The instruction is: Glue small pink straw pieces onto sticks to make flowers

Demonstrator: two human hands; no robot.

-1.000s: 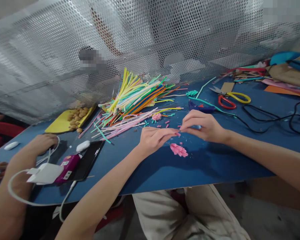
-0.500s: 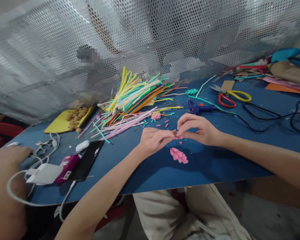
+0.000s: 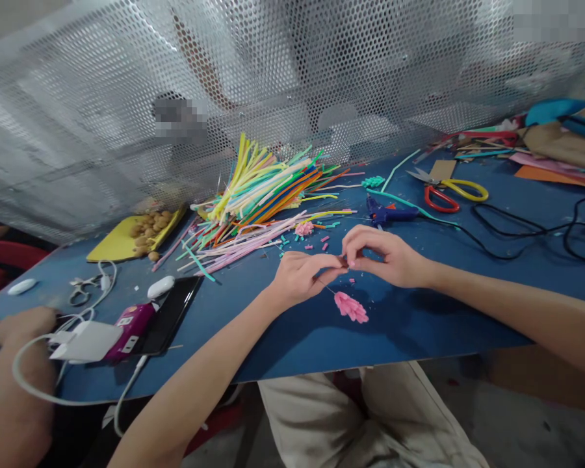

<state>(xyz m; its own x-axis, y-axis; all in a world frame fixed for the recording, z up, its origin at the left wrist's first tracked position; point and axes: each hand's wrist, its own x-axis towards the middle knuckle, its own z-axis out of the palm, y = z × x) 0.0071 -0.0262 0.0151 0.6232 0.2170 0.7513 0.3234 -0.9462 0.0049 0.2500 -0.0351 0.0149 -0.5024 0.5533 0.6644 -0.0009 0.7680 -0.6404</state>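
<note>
My left hand (image 3: 305, 276) is closed in a pinch, with a thin wire between its fingers. From that wire hangs a pink fuzzy piece (image 3: 351, 307), low over the blue table. My right hand (image 3: 383, 257) pinches at the left fingertips; what lies between its fingers is too small to make out. Small pink and teal snippets (image 3: 324, 246) lie just beyond the hands. Behind them are a pink fuzzy cluster (image 3: 303, 229) and a bundle of coloured pipe cleaners (image 3: 268, 185).
A blue glue gun (image 3: 392, 213), scissors (image 3: 443, 190) and black cable lie at the right. To the left are a phone (image 3: 168, 318), white cables, a purple power block (image 3: 131, 330) and a yellow tray (image 3: 112, 239). Another person's arm (image 3: 24, 364) rests at far left.
My right fingers have shifted slightly, and the pink bit that showed between the fingertips is now hidden. The other person's hand has moved left and down, uncovering a white object.
</note>
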